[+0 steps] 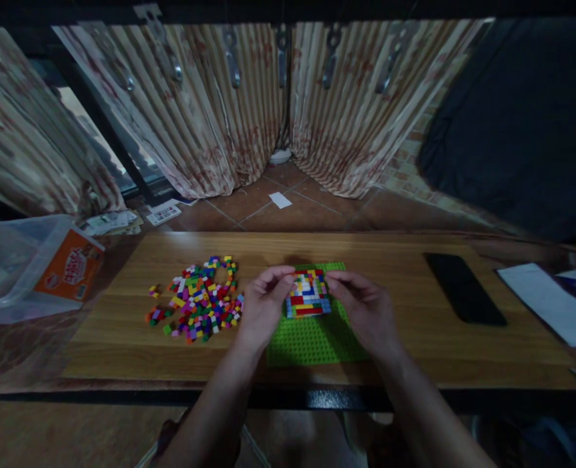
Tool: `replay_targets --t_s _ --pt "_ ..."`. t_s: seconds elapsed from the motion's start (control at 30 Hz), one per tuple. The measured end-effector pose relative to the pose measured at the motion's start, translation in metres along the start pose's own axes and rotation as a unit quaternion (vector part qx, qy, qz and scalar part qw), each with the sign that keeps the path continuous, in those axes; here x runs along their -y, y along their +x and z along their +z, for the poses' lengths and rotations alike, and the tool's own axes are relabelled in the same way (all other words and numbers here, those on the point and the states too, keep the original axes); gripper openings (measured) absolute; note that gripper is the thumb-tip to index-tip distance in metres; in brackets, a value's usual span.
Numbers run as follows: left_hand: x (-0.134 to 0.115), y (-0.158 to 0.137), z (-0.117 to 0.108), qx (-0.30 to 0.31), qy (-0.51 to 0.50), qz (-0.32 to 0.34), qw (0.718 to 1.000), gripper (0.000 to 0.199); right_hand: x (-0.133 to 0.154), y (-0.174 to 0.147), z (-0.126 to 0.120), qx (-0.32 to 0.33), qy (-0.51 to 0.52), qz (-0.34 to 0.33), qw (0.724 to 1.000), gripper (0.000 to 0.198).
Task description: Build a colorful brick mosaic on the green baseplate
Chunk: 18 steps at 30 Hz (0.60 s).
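Observation:
A squarish model of stacked toy bricks (310,302), in red, white, blue and yellow, is between my two hands over the far part of a green studded baseplate (312,341). My left hand (268,299) pinches with thumb and forefinger at the model's far left corner. At its far right corner, the fingers of my right hand (366,305) are closed in a similar pinch. Whether the model rests on the baseplate or is raised slightly above it, I cannot tell. My fingers cover parts of its upper edges.
Loose toy bricks (203,299) lie heaped on the wooden table (122,338) left of my hands. A black phone-like slab (463,286) and white paper (551,302) are on the right. A clear plastic bin (15,260) with an orange label stands beyond the left edge.

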<state>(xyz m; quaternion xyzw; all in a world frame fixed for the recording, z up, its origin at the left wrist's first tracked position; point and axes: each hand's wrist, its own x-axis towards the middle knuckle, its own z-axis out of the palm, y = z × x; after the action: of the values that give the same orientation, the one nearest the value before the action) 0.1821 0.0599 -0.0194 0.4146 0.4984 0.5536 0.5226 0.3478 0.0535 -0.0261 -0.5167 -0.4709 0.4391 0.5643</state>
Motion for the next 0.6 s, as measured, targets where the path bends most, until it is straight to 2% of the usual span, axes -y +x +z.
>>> replay_targets --t_s 0.1,0.23,0.4,0.6 --pt "-0.001 -0.008 0.008 0.028 -0.069 -0.050 0.996 0.023 0.000 -0.004 0.003 0.041 -0.018 -0.029 0.999 0.016" --pt "-0.005 -0.011 0.007 0.040 -0.088 -0.073 0.993 0.027 0.003 -0.008 0.007 0.065 -0.045 -0.058 0.995 0.016" --pt "-0.004 -0.010 0.009 0.066 -0.095 -0.060 0.992 0.025 0.006 -0.010 0.013 0.080 -0.044 -0.071 0.993 0.015" --pt "-0.001 -0.011 0.017 0.061 -0.070 -0.047 0.995 0.026 0.006 -0.011 0.015 0.070 -0.052 -0.096 0.992 0.012"
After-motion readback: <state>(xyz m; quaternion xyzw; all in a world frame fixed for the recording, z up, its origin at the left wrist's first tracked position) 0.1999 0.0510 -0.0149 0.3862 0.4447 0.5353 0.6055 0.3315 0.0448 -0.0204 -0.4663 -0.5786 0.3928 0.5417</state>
